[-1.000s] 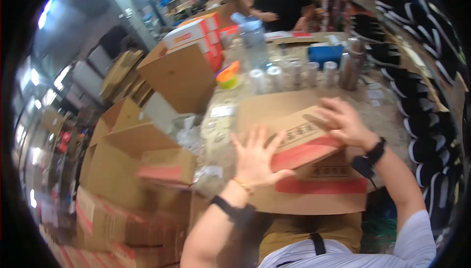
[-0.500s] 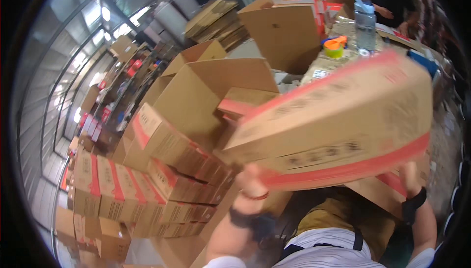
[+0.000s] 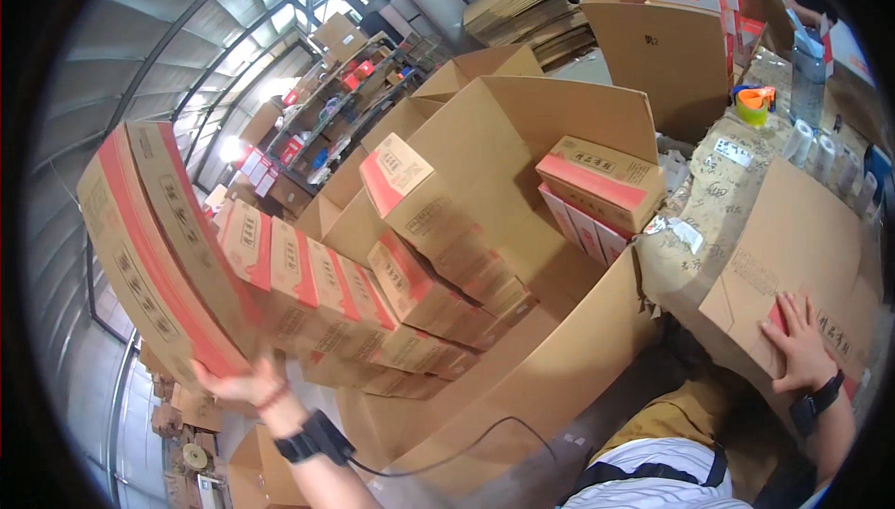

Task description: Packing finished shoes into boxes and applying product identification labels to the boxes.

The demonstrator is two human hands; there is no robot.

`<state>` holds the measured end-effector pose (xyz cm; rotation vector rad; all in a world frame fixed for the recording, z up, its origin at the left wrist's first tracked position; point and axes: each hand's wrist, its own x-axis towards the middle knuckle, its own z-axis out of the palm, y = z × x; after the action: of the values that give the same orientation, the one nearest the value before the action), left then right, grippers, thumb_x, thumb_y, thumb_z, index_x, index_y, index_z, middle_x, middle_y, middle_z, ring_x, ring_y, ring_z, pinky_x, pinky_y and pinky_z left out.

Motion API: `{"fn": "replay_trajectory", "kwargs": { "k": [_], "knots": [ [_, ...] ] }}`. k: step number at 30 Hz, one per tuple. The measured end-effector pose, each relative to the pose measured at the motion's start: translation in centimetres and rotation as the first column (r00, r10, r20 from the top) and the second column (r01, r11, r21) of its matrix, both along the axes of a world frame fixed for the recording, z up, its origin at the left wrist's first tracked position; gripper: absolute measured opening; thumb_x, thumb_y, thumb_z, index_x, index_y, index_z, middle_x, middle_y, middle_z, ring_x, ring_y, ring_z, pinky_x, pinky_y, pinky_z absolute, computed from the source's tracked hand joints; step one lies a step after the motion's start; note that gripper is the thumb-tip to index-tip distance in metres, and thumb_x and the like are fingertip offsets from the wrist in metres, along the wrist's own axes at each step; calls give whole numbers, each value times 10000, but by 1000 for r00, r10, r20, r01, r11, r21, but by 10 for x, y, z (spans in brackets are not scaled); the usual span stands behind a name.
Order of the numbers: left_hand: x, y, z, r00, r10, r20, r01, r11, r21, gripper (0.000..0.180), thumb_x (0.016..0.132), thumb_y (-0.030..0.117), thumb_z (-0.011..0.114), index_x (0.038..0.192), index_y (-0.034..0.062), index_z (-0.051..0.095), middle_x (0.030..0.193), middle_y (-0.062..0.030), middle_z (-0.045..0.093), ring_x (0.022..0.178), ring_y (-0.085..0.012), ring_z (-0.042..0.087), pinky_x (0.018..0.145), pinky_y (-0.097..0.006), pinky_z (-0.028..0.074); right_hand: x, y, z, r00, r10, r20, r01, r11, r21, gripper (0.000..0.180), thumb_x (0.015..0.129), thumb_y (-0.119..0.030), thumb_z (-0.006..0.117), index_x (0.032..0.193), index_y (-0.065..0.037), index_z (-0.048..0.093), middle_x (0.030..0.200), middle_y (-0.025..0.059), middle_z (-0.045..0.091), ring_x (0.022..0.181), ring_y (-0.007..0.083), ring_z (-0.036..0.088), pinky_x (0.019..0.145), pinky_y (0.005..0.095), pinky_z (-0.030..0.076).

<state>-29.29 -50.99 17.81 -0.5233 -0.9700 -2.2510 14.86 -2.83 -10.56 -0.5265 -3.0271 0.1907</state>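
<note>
My left hand (image 3: 244,384) is at the lower corner of a long brown carton (image 3: 149,253) with red bands, which stands tilted at the far left. Its fingers press against the red-banded edge; part of the grip is hidden behind the cardboard. On the right, my right hand (image 3: 807,347) lies with fingers spread on a folded brown carton (image 3: 778,248) with a red band, resting on the workbench. Between my hands is a big open cardboard box (image 3: 569,346). Several small red-banded cartons (image 3: 410,271) are stacked at its left, and a few more (image 3: 597,178) sit inside its far corner.
The paper-covered workbench (image 3: 685,271) holds a tape roll (image 3: 751,106) in green and orange, a clear bottle (image 3: 809,80) and small clear rolls (image 3: 809,144). Another large box (image 3: 662,66) stands behind. Flattened cardboard (image 3: 522,13) is piled at the back. A cable (image 3: 457,444) trails from my left wrist.
The carton that both hands held in front of me has swung to the far left with my left hand. My right hand has left it and now rests on the folded carton.
</note>
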Motion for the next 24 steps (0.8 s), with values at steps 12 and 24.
{"fn": "replay_trajectory", "kwargs": {
  "k": [12, 24],
  "knots": [
    [-202, -116, 119, 874, 36, 485, 89, 968, -233, 797, 721, 631, 547, 1341, 151, 405, 1445, -107, 314, 1334, -331, 259, 1008, -660, 142, 26, -2, -23, 990, -104, -95, 107, 994, 32, 794, 372, -341, 677, 1132, -140, 561, 1412, 269, 284, 1340, 411, 238, 1081, 600, 86],
    [-57, 147, -107, 740, 465, -487, -667, 600, -441, 544, 825, 219, 607, 1229, -72, 390, 1242, -236, 388, 1178, -352, 376, 1012, -426, 302, 56, -50, 14, 969, -246, 5, 246, 968, -51, 1027, 309, -399, 844, 1231, -125, 484, 1451, 276, 183, 1356, 429, 170, 1071, 616, 84]
  ]
}}
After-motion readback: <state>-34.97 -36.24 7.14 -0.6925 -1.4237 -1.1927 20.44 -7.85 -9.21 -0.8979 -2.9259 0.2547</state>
